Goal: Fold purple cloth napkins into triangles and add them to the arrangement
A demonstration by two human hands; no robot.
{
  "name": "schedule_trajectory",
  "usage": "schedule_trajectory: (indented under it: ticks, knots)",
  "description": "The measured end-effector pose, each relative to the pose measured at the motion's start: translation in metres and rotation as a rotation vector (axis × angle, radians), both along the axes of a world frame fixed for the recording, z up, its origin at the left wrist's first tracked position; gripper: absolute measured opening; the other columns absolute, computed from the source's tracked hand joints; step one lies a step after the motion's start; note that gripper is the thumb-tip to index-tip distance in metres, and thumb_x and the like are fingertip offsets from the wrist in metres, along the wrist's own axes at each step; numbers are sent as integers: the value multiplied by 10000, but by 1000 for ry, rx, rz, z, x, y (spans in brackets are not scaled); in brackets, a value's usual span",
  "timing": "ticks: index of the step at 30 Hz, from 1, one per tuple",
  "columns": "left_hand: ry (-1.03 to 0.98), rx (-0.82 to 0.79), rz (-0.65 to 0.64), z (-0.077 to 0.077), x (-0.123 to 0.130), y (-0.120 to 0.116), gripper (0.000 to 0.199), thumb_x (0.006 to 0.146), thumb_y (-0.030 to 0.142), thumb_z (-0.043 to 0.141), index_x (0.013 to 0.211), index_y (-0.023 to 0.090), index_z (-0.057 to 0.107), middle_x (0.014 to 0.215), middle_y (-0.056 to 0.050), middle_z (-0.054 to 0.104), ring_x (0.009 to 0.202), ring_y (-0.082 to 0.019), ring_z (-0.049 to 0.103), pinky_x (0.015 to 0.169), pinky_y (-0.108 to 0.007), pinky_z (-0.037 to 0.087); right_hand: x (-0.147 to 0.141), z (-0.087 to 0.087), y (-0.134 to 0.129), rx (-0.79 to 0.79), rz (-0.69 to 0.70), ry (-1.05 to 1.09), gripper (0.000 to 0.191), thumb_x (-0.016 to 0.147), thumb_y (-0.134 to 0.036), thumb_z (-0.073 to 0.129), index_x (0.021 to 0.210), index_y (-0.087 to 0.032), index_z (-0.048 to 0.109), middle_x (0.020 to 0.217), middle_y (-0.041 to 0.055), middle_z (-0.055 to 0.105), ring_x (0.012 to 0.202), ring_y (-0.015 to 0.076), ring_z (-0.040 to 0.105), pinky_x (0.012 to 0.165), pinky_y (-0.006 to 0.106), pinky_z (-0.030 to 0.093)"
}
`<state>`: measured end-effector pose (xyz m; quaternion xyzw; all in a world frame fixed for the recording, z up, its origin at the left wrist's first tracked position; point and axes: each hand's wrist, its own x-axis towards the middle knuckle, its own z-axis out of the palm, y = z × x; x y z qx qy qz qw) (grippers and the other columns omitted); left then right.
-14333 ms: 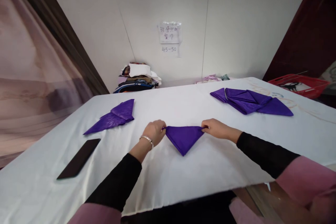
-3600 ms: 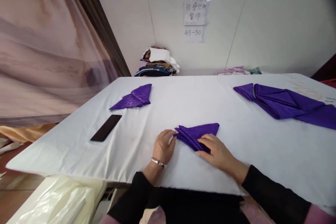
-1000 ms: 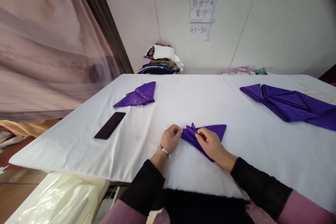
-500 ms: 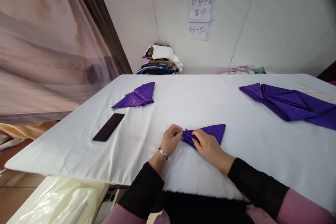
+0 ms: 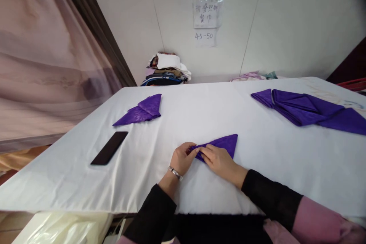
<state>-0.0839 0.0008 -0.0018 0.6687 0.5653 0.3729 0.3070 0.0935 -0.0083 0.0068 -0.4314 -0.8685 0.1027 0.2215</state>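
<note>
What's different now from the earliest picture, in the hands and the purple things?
The right hand let go of the right corner of the purple cloth and moved left; its fingers now grip the cloth close beside the left hand, which pinches the left end. The right corner lies free. The phone, left folded cloth and right folded cloth stayed put.

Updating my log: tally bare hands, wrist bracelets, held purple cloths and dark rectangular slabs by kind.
Left hand and right hand, bare: 2
Silver metallic bracelet: 1
Held folded purple cloth: 1
Flat dark rectangular slab: 1
Total: 5
</note>
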Motion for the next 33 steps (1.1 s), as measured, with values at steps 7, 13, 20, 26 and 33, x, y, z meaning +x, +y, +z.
schedule_trajectory:
  ticks: [7,13,20,26,33]
  knots:
    - [156,42,78,0,5,1,128,746,258,514,678,204,608,573,42,569,548,-103,517,528,-212,386,10,4,-6,-8,63,6,248,909,-325,422,1025,-197,600,829,29,564,736,147,522,624,262,391]
    - [248,46,141,1,10,-1,65,710,222,543,681,219,601,604,35,579,554,-118,513,536,-232,369,18,1,-11,-9,91,58,224,898,-248,436,1037,-209,607,883,38,572,799,154,528,687,269,420]
    - [294,285,134,4,5,-4,159,801,216,492,913,199,603,890,-43,637,767,-165,595,718,-307,477,15,-3,-10,19,60,70,219,887,-208,444,1024,-214,615,846,33,567,772,148,533,666,259,430]
    - [518,588,-285,8,15,-20,373,828,120,412,1176,186,525,1200,-78,590,1173,-224,477,984,-437,386,15,-6,-8,14,67,75,178,878,-218,455,923,-174,622,837,45,571,773,162,531,683,283,453]
    - [675,456,-388,-6,15,-36,468,816,97,380,1278,144,442,1286,-117,530,1234,-230,436,993,-462,414,35,2,-13,-42,198,216,203,880,-193,456,1014,-185,608,920,65,599,855,167,537,772,311,462]
